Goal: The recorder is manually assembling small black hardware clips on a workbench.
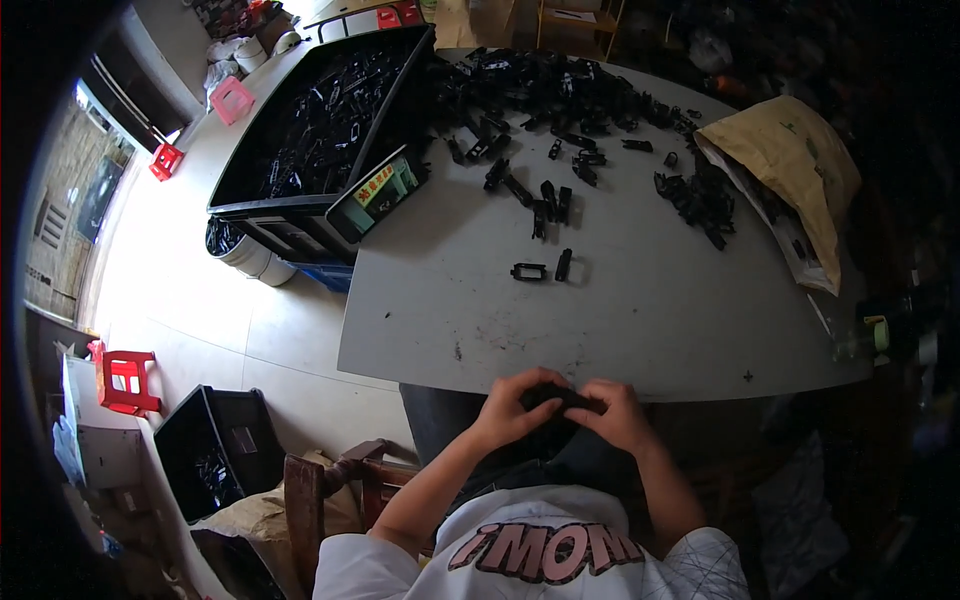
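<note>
At the near edge of the grey table (620,330), my left hand (512,410) and my right hand (617,418) come close together. Both are closed on one black plastic part (560,396), pinched between the thumbs and fingers; its exact shape is mostly hidden by them. Two loose black parts lie farther in on the table: a rectangular frame (528,272) and a narrow upright piece (564,265). Behind these, several similar pieces (545,205) lie scattered, leading back to a large heap of black parts (560,90) along the far edge.
A big black crate (370,150) full of black parts stands at the table's left, with a green box (378,195) against it. A small pile (697,205) and an open brown paper sack (790,160) lie right. Another black crate (250,430) and red stool (128,383) stand left.
</note>
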A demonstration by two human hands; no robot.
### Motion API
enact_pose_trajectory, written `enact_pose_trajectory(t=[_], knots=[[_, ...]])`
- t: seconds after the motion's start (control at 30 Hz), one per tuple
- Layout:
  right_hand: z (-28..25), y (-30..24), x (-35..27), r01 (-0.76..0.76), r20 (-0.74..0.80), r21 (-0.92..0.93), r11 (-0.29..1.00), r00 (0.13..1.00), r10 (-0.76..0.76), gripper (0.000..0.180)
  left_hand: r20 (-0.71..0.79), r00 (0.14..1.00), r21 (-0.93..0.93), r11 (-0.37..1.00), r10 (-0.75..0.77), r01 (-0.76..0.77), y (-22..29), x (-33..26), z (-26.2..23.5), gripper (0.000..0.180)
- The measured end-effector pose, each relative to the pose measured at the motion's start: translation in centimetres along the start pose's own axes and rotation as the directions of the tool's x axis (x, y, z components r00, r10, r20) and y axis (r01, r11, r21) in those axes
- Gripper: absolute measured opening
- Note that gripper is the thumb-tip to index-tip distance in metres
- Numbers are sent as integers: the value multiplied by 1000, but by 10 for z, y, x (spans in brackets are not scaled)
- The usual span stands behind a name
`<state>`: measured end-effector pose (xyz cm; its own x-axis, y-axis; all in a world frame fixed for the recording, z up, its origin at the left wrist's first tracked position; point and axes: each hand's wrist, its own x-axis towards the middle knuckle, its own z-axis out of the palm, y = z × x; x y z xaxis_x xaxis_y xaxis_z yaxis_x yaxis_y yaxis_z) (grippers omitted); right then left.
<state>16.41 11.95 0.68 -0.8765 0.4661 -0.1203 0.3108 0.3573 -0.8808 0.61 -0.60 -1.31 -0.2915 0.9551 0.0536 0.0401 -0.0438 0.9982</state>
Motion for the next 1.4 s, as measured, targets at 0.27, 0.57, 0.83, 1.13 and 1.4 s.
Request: enact_pose_trajectory(t=[0.27,0.57,0.83,1.13,1.4], knots=[[-21,-10,9,-55,-3,-95,994,998,55,23,-7,998,375,925,70,-63,6,-13,10,24],[-13,15,96,149,-397,-152,977,896,-199,20,-39,991,463,881,130,-97,12,-17,-2,17],[-23,20,143,167,-334,-522,836,862,-381,22,-60,975,534,832,214,-150,11,2,-16,17],[-45,33,89,-164,-486,-448,879,870,-85,19,-286,867,812,583,407,-5,-27,140,-55,47],[-41,45,73,-159,-614,-428,890,774,-156,17,-215,894,893,450,392,17,-36,209,-47,71]])
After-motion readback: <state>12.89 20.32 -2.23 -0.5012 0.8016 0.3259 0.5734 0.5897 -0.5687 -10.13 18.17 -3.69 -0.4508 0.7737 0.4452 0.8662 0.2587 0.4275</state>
